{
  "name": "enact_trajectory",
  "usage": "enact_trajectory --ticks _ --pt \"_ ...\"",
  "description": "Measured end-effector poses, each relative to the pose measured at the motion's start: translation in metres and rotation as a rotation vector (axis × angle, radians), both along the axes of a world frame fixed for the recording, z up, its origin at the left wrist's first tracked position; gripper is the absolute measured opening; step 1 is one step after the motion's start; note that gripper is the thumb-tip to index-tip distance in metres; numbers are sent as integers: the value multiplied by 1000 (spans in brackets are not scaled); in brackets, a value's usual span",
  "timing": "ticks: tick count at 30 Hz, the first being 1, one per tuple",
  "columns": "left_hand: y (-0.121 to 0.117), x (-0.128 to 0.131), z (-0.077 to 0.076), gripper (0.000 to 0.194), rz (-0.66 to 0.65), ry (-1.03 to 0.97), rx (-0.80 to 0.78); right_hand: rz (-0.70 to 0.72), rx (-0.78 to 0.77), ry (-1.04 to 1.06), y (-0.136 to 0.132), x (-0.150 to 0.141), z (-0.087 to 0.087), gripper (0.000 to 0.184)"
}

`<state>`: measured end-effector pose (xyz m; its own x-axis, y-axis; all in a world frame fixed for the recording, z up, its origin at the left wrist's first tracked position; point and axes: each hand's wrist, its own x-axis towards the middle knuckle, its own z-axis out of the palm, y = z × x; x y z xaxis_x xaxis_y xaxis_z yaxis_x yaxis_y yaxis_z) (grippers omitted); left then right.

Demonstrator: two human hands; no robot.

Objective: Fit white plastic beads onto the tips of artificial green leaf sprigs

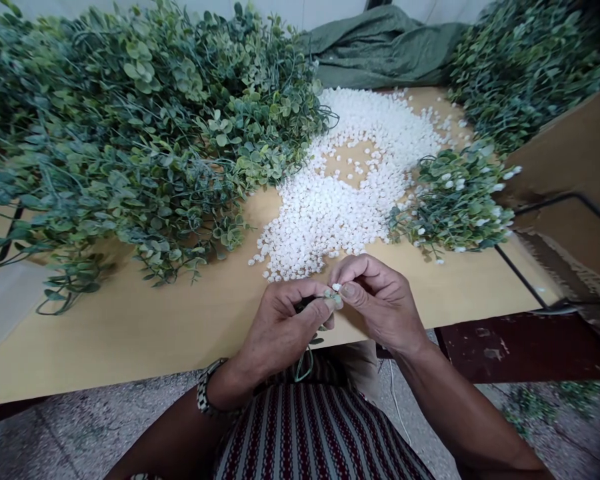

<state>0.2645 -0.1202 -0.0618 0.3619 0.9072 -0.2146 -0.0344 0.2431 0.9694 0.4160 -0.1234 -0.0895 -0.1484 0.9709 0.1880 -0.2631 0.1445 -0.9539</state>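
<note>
The left hand (283, 327) pinches a green sprig (333, 298) between thumb and finger, and its thin stem hangs down in a loop by the lap. The right hand (383, 307) grips one small white bead (337, 287) with the tips of thumb and finger, right at the end of the sprig. I cannot tell if the bead is on the sprig or just next to it. The hands meet low and close to the body, maybe so the tiny parts are easy to see and keep steady. The pile of white beads (325, 213) lies just past the fingers, which seems good for a short reach. The big heap of leaves (155, 120) sits on the left, and the small bunch with white tips (460, 200) lies on the right, maybe so they do not get mixed up. The front edge of the table (145, 327) runs under the arms, so a dropped bead could roll off there. There is a wide bare part of the table to the left of the hands. On the right, a smaller bare strip stops near a black bar (523, 277) and a cardboard box (575, 160). At the back, a green cloth (385, 47) blocks the way.
</note>
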Motion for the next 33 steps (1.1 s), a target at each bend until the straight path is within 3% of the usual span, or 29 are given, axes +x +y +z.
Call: enact_trajectory --ticks 12,26,33 --pt "2 3 -5 27 -32 26 -37 -22 49 -75 -1 2 -1 9" --pt "4 5 0 20 -1 59 -137 -167 335 -404 -3 6 -3 14" --pt "3 5 -2 20 -33 96 -106 -139 386 -436 -3 8 -2 12"
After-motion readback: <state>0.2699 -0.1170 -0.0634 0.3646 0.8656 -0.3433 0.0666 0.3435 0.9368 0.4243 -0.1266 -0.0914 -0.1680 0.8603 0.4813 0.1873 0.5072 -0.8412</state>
